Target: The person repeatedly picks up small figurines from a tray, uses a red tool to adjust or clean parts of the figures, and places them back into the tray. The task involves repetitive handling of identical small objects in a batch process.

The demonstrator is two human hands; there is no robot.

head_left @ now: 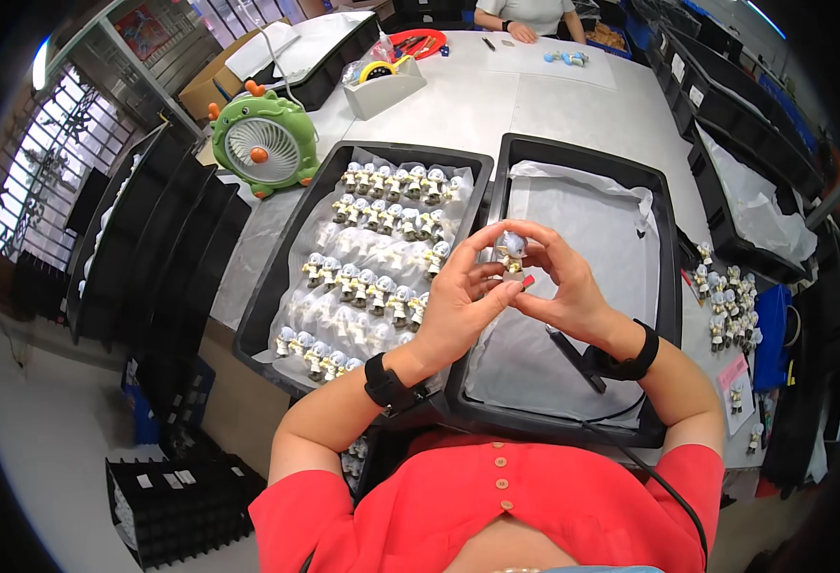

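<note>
Both hands meet over the right-hand black tray [668,258], around a small figurine [510,250] with a pale blue-grey head. My left hand [463,301] is closed on it from the left, thumb and fingertips curled in. My right hand [568,291] closes on it from the other side, its thumb near the left thumb. A small red piece [527,282] shows between the fingers of the right hand; its kind I cannot make out. The figurine's lower part is mostly hidden by the fingers.
Rows of similar figurines lie on white sheeting in the left black tray [276,277]. A corded black tool [577,361] lies in the right tray. More figurines [725,301] cluster at the right. A green fan [265,143] and tape dispenser [386,91] stand beyond. Another person [534,14] sits opposite.
</note>
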